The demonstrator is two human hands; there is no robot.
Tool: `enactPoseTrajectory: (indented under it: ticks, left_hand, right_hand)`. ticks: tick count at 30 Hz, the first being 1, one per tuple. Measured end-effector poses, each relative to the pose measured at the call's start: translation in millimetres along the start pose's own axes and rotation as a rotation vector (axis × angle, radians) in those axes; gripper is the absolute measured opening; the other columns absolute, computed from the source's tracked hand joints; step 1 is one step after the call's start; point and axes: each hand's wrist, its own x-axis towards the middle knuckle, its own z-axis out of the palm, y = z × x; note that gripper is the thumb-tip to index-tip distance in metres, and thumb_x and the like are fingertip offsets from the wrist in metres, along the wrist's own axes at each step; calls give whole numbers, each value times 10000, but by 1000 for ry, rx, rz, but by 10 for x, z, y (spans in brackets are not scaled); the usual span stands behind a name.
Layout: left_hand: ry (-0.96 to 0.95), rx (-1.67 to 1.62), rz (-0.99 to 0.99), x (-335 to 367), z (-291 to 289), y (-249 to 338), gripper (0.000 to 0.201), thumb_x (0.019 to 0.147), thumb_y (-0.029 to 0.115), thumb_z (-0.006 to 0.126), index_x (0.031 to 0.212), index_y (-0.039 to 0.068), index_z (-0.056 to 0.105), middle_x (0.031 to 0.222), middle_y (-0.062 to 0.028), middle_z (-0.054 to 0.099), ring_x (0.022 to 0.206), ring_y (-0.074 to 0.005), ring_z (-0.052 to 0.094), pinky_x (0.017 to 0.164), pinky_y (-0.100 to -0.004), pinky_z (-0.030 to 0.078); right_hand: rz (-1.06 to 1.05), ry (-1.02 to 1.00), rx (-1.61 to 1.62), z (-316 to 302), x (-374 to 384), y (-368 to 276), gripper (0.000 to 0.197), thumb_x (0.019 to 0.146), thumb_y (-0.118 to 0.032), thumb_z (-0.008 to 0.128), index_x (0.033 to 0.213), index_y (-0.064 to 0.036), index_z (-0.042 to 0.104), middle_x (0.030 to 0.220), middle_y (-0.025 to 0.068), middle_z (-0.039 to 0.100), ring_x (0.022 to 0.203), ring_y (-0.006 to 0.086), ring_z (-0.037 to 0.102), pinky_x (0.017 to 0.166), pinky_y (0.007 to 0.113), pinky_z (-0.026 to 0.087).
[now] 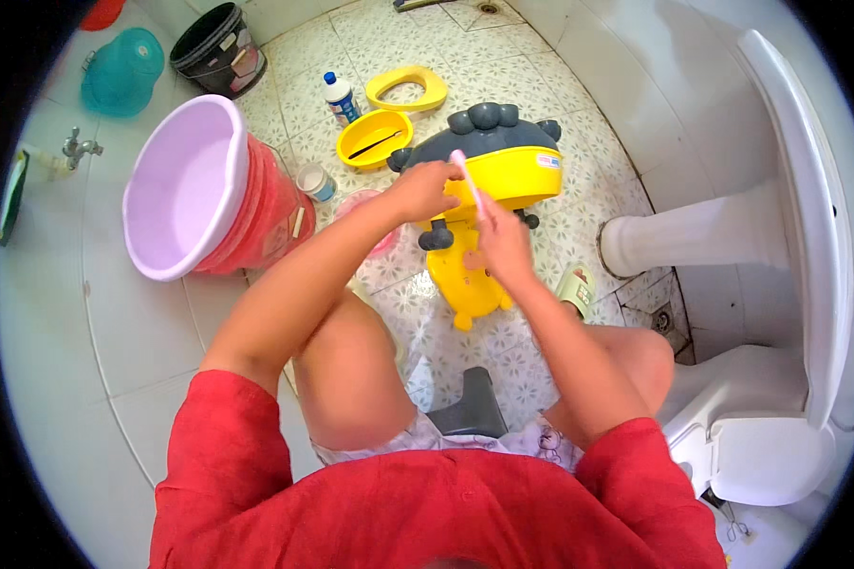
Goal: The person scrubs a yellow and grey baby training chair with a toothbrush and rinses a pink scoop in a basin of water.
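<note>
My right hand (503, 243) is closed around the handle of a slim pink brush (471, 182), which looks like a toothbrush and points up and away. My left hand (425, 192) reaches in beside the brush's upper end, thumb and fingers curved and apart, with nothing visible between them. Beyond and beneath both hands, a yellow and dark grey child's potty (512, 174) lies tipped on the floor. Its yellow panel with rounded lobes (464, 284) stretches toward me. My hands hide part of the potty, so I cannot tell whether my left fingers touch it.
A yellow bowl (351, 159) holding a dark stick, a yellow seat ring (433, 87), a blue-capped bottle (343, 102) and a small tub (315, 182) stand beyond. Red buckets (268, 204) topped by a lilac basin (185, 190) are left; a sink pedestal (693, 232) and toilet (769, 460) are right.
</note>
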Motion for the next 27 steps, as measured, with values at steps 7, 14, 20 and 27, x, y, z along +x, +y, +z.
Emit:
enactPoseTrajectory:
  ticks: [7,14,20,27]
  left_hand:
    - [216,47,-187,132,262,192,482,742,134,691,1188,14,553,1280,-184,527,1172,-337,516,989,-411,423]
    - [250,209,-29,257,446,41,805,729,179,758,1391,-15,344,1475,-222,314,1318,-372,379,1084,-394,348]
    - [221,219,-97,305,657,120,861,689,173,781,1397,-17,329,1460,-221,342,1297,-364,401,1059,-407,373]
    - [344,301,-48,220,737,91,915,633,120,802,1414,28,334,1464,-162,357,1247,-360,424,1053,-405,374]
  right_hand:
    - [102,-17,-118,-695,231,200,435,903,-95,476,1331,-152,531,879,171,666,759,278,652,740,380,504]
    - [124,55,-122,-528,332,328,395,910,-112,512,1294,-186,569,969,233,647,861,385,637,771,415,494]
    - [82,128,-130,-265,294,464,433,901,-78,513,1321,-179,543,918,237,646,812,378,639,729,425,491]
    - [-135,33,-337,-85,223,357,586,825,18,492,1376,-183,487,914,238,631,827,389,629,721,458,494]
